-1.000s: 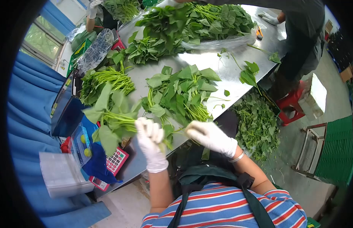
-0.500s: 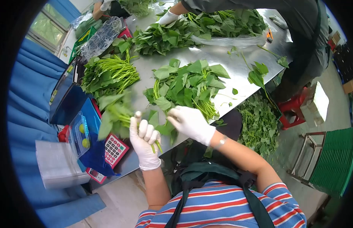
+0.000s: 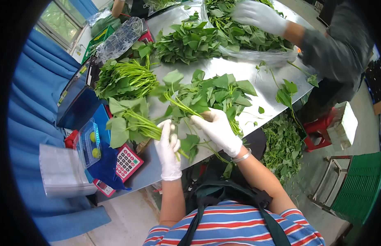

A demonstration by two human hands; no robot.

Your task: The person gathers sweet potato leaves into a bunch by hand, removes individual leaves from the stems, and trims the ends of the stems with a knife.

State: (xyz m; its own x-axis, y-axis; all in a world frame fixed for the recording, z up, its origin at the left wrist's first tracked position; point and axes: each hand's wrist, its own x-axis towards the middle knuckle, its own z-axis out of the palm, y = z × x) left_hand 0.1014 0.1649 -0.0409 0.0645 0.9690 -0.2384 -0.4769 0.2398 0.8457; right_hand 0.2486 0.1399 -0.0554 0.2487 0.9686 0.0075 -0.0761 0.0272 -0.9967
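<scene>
In a white glove, my left hand [image 3: 169, 153] is closed around a small bunch of leafy greens [image 3: 135, 123]; the leaves point left and the cut stems stick out below my fingers. My right hand [image 3: 219, 132], also gloved, pinches a few green stems [image 3: 180, 105] whose leaves lie toward the far left. Just beyond it, a loose pile of greens [image 3: 225, 92] rests on the metal table [image 3: 157, 108]. More cut leaves [image 3: 189, 145] hang near the table edge between my hands. Bundled greens [image 3: 129, 80] are stacked farther left, stems facing right.
Another person's gloved hand [image 3: 258, 17] is over greens and a plastic bag [image 3: 260, 55] at the back. A pink calculator [image 3: 128, 162], a plastic box [image 3: 89, 143] and a scale lie left. Greens [image 3: 282, 145] sit on the floor, near a red stool [image 3: 319, 131].
My right hand has taken hold of some stems and raised them beside the bunch in my left hand. The other person's hand has moved right across the back greens.
</scene>
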